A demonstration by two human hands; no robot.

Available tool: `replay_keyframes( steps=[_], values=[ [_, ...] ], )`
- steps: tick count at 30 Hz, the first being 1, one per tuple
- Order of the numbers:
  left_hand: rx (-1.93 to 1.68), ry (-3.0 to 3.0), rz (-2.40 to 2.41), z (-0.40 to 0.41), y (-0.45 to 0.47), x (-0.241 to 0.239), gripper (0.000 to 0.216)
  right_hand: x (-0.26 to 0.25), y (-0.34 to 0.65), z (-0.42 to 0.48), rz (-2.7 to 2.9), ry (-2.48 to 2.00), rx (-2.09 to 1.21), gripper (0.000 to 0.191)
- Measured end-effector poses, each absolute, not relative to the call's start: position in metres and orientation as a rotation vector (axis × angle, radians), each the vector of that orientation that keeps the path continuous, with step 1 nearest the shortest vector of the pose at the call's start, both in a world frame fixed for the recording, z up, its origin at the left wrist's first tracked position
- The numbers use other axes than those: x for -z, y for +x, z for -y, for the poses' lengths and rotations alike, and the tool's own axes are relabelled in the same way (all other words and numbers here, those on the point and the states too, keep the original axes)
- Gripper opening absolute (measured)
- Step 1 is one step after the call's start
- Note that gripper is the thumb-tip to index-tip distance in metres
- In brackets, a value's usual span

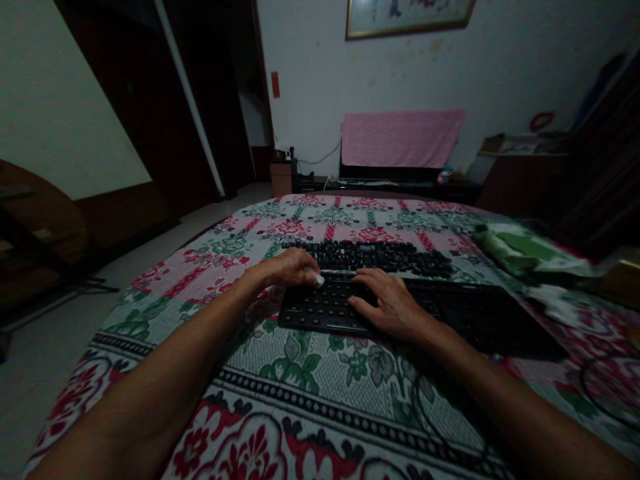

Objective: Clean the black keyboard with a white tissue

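Observation:
A black keyboard base (pixel 330 325) with its keycaps taken off lies across the patterned tablecloth, small round key posts showing on its left part. My left hand (pixel 295 268) is closed on a small white piece of tissue (pixel 319 279) at the base's upper left edge. My right hand (pixel 387 303) lies over the middle of the base, fingers apart, thumb and fingertips on it; it holds nothing that I can see. Loose black keycaps (pixel 370 256) are heaped just beyond the base.
At the right sit a green and white soft pack (pixel 533 250) and a crumpled white tissue (pixel 555 303). A dark cable (pixel 583 380) curls on the tablecloth (pixel 300 370). Beyond the table, a pink cloth (pixel 400 139) hangs over something on a low cabinet.

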State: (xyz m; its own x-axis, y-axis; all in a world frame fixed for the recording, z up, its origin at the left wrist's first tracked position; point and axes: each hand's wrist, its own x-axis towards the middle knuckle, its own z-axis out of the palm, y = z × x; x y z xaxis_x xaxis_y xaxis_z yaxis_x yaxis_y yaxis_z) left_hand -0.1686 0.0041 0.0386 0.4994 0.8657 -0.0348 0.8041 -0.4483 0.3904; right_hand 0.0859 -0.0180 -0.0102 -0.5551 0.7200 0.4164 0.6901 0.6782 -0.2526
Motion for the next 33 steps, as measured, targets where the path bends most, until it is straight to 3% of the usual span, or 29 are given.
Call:
replay_keyframes(
  steps=[9,26,33],
  values=[
    [0.064,2.462,-1.449,0.005,-0.171,-0.054,0.019,0.011,0.084,0.026,2.442,-1.062,-0.046,0.041],
    [0.139,2.367,-1.547,0.003,-0.184,-0.058,0.018,0.012,0.086,0.022,2.404,-1.054,-0.117,0.037],
    [-0.172,2.34,-1.546,0.008,-0.167,-0.063,0.022,0.012,0.086,0.019,2.396,-1.07,-0.163,0.036]
  ],
)
